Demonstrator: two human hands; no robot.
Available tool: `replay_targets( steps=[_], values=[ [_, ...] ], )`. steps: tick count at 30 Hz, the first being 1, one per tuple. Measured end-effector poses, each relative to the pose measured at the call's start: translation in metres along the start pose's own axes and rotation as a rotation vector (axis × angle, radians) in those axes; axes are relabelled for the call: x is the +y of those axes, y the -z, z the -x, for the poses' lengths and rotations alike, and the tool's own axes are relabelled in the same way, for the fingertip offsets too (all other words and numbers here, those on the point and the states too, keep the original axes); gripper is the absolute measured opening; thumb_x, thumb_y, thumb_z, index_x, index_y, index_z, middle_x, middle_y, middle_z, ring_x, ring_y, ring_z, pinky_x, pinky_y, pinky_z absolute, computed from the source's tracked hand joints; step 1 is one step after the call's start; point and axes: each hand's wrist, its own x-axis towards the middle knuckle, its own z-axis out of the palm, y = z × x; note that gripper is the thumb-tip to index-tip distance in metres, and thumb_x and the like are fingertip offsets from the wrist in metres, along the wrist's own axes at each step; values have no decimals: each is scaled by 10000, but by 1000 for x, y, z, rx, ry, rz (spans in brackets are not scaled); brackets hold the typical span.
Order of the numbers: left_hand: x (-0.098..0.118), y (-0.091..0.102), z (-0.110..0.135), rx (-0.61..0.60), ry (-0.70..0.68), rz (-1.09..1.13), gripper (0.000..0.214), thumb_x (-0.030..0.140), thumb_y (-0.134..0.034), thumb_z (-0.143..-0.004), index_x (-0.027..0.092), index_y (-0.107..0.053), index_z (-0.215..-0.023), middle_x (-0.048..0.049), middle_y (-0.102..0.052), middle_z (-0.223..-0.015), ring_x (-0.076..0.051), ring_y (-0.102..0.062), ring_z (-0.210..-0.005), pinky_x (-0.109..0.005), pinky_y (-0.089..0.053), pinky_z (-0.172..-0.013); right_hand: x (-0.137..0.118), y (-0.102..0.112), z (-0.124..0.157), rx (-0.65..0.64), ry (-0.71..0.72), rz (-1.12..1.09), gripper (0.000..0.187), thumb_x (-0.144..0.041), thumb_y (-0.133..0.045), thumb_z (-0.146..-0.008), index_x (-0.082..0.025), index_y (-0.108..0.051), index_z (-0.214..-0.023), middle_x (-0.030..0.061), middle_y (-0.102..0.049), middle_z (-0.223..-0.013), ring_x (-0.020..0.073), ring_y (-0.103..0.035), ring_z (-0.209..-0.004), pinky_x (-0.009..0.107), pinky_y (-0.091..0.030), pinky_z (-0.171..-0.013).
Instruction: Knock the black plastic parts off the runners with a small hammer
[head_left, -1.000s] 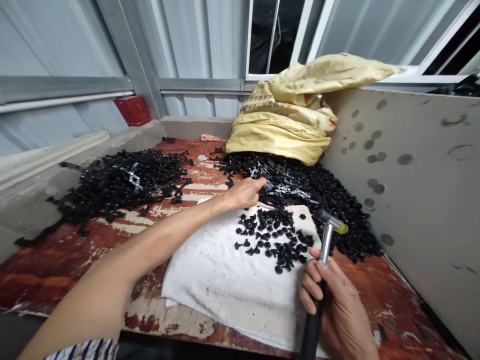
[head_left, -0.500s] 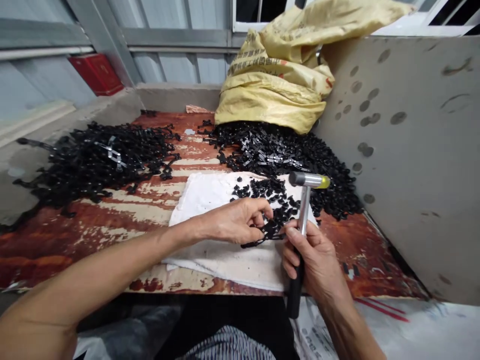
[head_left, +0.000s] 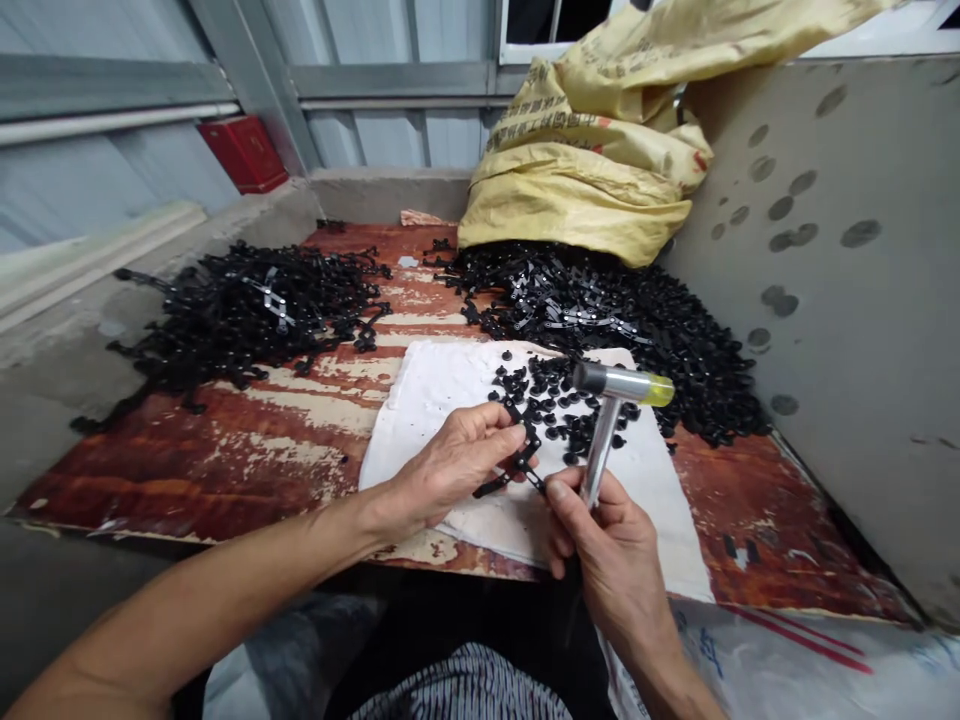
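My left hand pinches a black jointed linkage between thumb and fingers, above a white cloth. My right hand grips a small two-faced hammer with a silver shaft, one dark grey face and one yellow face; its head points up. The right thumb and forefinger also touch the lower end of the linkage. Small black round caps lie scattered on the cloth just beyond both hands, partly behind the hammer head.
A heap of black linkages lies at the left. Another pile of black linkages spills from a yellow woven sack at the back. A speckled grey panel bounds the right side. A red box stands at the back left.
The left hand has lifted the black linkage off the cloth and turned it upright, nearer the right hand. Right thumb and finger have come onto its end. The camera view has shifted left.
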Motion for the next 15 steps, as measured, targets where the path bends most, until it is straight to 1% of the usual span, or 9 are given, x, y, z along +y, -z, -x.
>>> replay_targets(
  steps=[2,4,7,10,12,15],
  values=[
    [-2,2,1,-11,47,46,306,447,-650,-822,167,-526,-818,0,-638,-783,-77,-576,-605,-209,-458,-550,2,-1,2,-34,-31,31,351,-474,-820,-733,-174,-637,-725,-79,-473,-423,59,-400,-316,157,-357,-301],
    [-3,9,3,-18,83,21,312,452,-655,-803,167,-529,-817,-1,-635,-783,-73,-558,-539,-205,-451,-465,1,1,2,-45,-43,45,350,-482,-809,-744,-171,-649,-733,-74,-472,-424,61,-401,-321,158,-355,-304],
    [-3,26,4,-5,133,-94,299,428,-647,-804,162,-516,-766,-3,-635,-736,-47,-504,-451,-160,-347,-368,-3,7,-2,-11,-28,33,334,-479,-808,-746,-188,-644,-747,-70,-495,-473,60,-411,-339,158,-370,-311],
    [-1,44,0,-25,145,-182,283,396,-596,-857,150,-524,-738,-8,-641,-704,-16,-452,-411,-140,-242,-356,-8,13,-8,45,-17,-2,339,-463,-839,-705,-205,-623,-741,-51,-562,-599,52,-418,-373,157,-381,-303],
    [1,51,-4,-45,141,-225,284,371,-555,-893,143,-536,-724,-8,-639,-691,-9,-435,-401,-143,-227,-365,-8,16,-11,72,-29,-19,340,-442,-859,-677,-207,-622,-744,-43,-580,-641,50,-410,-385,156,-378,-293],
    [5,54,-13,-53,163,-303,260,299,-508,-920,145,-536,-712,11,-610,-637,-5,-400,-368,-154,-231,-373,-6,17,-12,91,-61,-33,336,-419,-870,-657,-206,-632,-759,-41,-576,-628,47,-386,-377,154,-365,-277]
  ],
)
